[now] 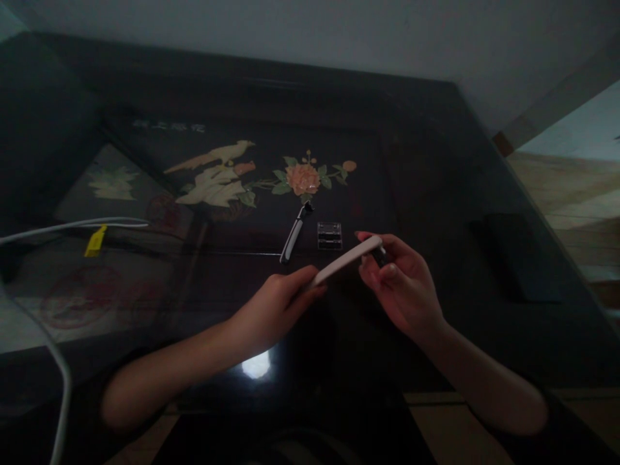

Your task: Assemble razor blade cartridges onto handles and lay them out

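Note:
My left hand (285, 294) is closed on the lower end of a thin pale flat piece (346, 260), which tilts up to the right and shows nearly edge-on. At its upper end, my right hand (404, 278) has its thumb and fingers closed about a small dark piece (380, 256); its kind is too dim to make out. Just beyond my hands, a razor (293, 237) with a white and black handle lies slantwise on the dark table (426, 194). Right of the razor sits a small clear plastic case (329, 236) with dark parts inside.
A flat dark object (522, 258) lies at the table's right. On the left runs a white cable (58, 352) with a yellow tag (95, 241). The tabletop is glossy, with a bird and flower inlay (303, 177). A pale wall (310, 32) rises behind it.

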A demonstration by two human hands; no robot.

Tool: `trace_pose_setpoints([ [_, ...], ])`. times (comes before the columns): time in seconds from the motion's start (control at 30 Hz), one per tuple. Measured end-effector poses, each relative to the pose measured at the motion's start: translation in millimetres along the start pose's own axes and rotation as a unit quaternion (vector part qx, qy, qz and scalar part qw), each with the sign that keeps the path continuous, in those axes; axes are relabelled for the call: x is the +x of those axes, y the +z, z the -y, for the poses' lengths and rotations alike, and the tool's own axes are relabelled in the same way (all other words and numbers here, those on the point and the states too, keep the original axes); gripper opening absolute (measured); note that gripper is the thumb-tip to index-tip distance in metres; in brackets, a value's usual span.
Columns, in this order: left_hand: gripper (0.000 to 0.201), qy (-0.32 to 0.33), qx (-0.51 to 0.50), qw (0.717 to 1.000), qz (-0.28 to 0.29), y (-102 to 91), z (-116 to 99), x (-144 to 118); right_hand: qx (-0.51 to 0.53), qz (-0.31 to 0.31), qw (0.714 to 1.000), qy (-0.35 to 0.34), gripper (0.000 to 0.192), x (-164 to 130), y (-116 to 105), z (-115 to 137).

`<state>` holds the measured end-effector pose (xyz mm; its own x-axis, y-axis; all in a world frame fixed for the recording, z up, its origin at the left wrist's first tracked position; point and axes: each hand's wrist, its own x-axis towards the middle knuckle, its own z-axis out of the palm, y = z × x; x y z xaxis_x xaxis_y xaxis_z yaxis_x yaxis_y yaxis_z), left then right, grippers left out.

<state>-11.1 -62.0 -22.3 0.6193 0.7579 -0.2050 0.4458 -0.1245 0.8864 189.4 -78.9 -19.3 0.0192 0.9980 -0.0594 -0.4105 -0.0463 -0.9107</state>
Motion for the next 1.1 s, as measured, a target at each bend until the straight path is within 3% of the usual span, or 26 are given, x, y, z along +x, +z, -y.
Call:
trace_pose_setpoints([
  [0.27,0.022,0.004,-0.014,1.0,-0.007,0.8,2.5,0.5,0.003,0.0,1.0,0.01,0.038,-1.5,-0.6,-0.6],
  [0.7,0.023,-0.003,-0.018,0.998,0.063,5.2,-3.2,-6.2,-0.009,-0.023,1.0,0.017,0.043,-0.1,0.1,3.8],
  [1.1,0.021,-0.006,0.006,1.0,0.004,0.2,-0.2,-0.9,0.003,-0.008,1.0,0.012,0.035,-0.8,0.8,1.4],
])
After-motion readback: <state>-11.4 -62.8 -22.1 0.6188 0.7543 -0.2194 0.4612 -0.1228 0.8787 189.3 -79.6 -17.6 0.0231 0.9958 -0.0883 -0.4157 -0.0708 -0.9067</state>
